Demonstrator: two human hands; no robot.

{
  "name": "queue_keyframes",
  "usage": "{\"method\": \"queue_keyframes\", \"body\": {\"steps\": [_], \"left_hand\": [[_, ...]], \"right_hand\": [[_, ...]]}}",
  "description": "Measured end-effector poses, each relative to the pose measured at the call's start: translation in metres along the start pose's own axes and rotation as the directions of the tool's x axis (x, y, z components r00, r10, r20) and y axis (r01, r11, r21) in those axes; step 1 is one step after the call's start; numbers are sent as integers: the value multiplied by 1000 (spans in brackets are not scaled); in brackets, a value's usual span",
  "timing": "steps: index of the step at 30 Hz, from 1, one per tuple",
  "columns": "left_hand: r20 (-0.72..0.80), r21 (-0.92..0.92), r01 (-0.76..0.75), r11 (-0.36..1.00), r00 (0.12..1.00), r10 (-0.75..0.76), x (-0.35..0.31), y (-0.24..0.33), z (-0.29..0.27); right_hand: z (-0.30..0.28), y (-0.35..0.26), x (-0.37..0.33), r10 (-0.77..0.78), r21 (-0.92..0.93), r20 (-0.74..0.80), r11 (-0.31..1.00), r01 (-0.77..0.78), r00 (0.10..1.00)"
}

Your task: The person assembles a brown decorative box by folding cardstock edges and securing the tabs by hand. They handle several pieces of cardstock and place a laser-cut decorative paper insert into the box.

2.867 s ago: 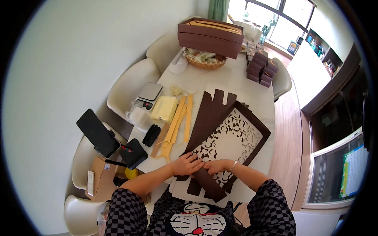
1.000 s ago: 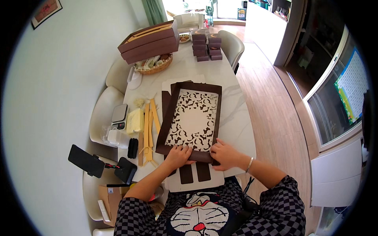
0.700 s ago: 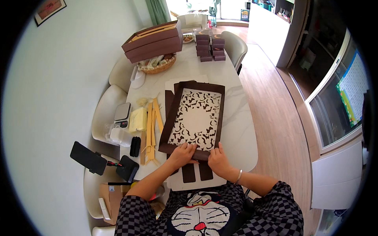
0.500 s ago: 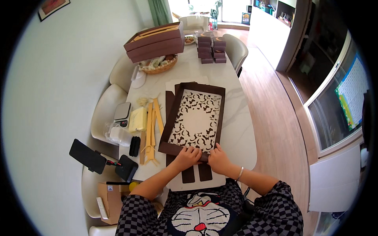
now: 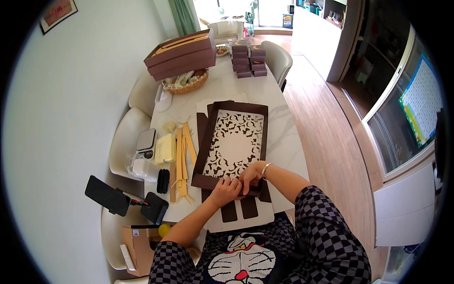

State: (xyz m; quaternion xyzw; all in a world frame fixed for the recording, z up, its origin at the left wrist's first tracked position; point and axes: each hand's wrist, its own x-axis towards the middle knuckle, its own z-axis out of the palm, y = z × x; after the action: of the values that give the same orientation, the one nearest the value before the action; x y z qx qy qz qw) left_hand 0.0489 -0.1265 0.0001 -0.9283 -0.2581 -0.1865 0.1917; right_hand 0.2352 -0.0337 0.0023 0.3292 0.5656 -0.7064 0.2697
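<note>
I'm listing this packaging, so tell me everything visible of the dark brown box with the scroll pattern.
The dark brown box is shallow, rectangular and open-topped, with upright walls that look like card. Inside lies a pale panel with scrollwork around a plain centre; whether cut out or printed, I can't tell. It sits slightly askew on flat card pieces on the table. The left hand and right hand touch its near wall, hiding part of it.

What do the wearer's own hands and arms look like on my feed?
Both the left hand and right hand are ungloved. The right wrist wears a thin, pale, shiny bracelet; none shows on the left. The loose sleeves are checked black and grey, leaving the forearms bare.
</note>
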Motion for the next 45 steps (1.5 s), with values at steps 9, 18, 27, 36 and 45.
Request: {"method": "queue_keyframes", "body": {"steps": [9,18,27,36,45], "left_hand": [[-56,15,-25,1000,998,26,0,0,1],[-39,-59,-73,996,997,71,-2,-3,-7],[38,-102,-53,993,998,57,-5,-4,-7],[25,-113,-63,992,997,66,-3,-8,-4],[49,-67,-60,996,997,64,-6,-4,-2]], "right_hand": [[3,11,9,-127,299,18,947,116,992],[15,11,13,-67,319,-1,946,64,998],[44,-8,-16,-48,-358,-198,933,-27,979],[48,-14,-21,-54,-349,-227,937,-29,972],[163,-20,-28,-464,-641,-767,546,-540,442]]}}
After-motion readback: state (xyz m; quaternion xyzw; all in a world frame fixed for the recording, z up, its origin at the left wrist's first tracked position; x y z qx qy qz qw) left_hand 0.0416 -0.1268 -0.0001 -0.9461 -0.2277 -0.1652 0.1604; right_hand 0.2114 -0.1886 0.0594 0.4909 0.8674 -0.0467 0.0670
